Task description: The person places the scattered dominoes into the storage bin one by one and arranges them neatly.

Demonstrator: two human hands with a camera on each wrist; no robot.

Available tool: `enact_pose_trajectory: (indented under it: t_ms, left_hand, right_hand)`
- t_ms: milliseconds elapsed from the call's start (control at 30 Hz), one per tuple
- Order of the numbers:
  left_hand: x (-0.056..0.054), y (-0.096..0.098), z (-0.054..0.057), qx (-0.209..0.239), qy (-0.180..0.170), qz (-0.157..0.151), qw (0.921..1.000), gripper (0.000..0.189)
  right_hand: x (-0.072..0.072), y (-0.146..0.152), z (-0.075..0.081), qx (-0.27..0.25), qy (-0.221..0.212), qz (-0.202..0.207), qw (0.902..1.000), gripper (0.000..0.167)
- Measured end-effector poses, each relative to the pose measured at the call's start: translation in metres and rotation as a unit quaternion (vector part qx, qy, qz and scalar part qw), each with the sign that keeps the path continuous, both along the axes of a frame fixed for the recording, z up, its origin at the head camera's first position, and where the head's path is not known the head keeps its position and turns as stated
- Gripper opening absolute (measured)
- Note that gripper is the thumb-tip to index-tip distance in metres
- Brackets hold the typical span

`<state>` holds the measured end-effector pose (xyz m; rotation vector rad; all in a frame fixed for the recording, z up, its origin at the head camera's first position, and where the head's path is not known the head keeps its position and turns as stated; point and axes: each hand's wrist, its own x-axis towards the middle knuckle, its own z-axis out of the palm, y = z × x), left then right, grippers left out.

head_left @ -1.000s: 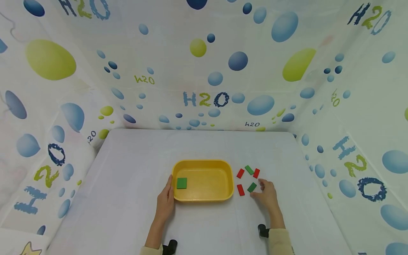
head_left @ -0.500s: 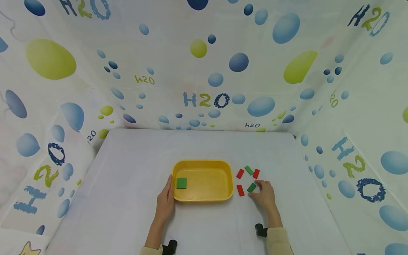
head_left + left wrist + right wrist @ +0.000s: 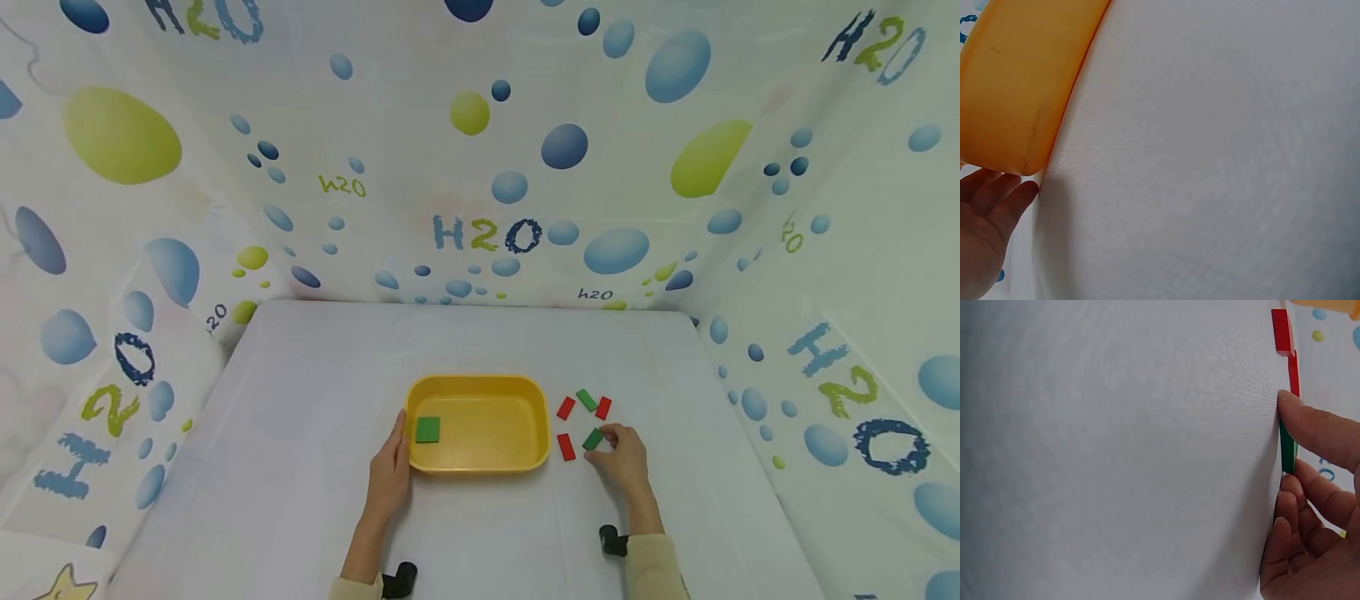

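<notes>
1. Yellow plastic tray [image 3: 480, 463] sits mid-bench on the white bench [image 3: 300, 400]; long side faces me.
2. My left hand [image 3: 389, 477] rests flat against the tray's left near corner, fingers straight, grip open, holding nothing. Left wrist view shows my fingertips [image 3: 997, 194] right at the tray's rounded corner.
3. One green square tile [image 3: 427, 430] lies flat inside the tray, at its left end, just beside the wall my left hand touches.
4. My right hand [image 3: 622, 460] is on the bench right of the tray; its grip is closed round a green block [image 3: 592, 439], thumb on one end and fingers on the other. Right wrist view: thumb [image 3: 1316, 428] above, fingers below, block edge-on between them, seemingly on the bench surface.
5. Red block [image 3: 566, 447] lies just left of the gripped green block, between it and the tray, apart from both.
6. Further from me, a cluster of three: red block [image 3: 566, 407] on the left, green block [image 3: 586, 400] in the middle, red block [image 3: 603, 407] on the right, close together; touching or not, cannot tell.
7. Cream sleeve [image 3: 652, 571] on my right arm; dark wrist cameras [image 3: 615, 542] visible at both wrists.
8. Bubble-print curtain [image 3: 480, 167] with "H2O" lettering walls the bench on three sides.
</notes>
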<state>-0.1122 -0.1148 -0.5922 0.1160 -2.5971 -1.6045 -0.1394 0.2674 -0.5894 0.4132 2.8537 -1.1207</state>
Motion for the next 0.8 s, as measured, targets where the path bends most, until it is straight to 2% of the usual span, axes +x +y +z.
enact_pose_trajectory:
  t_ms: [333,567,800]
  left_hand:
    - [-0.0002,-0.0009,-0.0014,0.000,-0.003,-0.004,1.0000,0.047]
    - [-0.0003,-0.0010,-0.0018,-0.004,-0.001,-0.002,1.0000,0.047]
    - [0.0000,-0.0014,-0.0016,-0.002,-0.005,-0.003,1.0000,0.047]
  right_hand:
    - [0.0016,-0.0006,0.0029,-0.002,0.006,0.001,1.0000,0.045]
    - [0.0001,0.0003,0.0009,0.001,-0.004,-0.002,1.0000,0.045]
    - [0.0018,0.0020,0.0039,-0.023,-0.014,-0.016,0.9995,0.047]
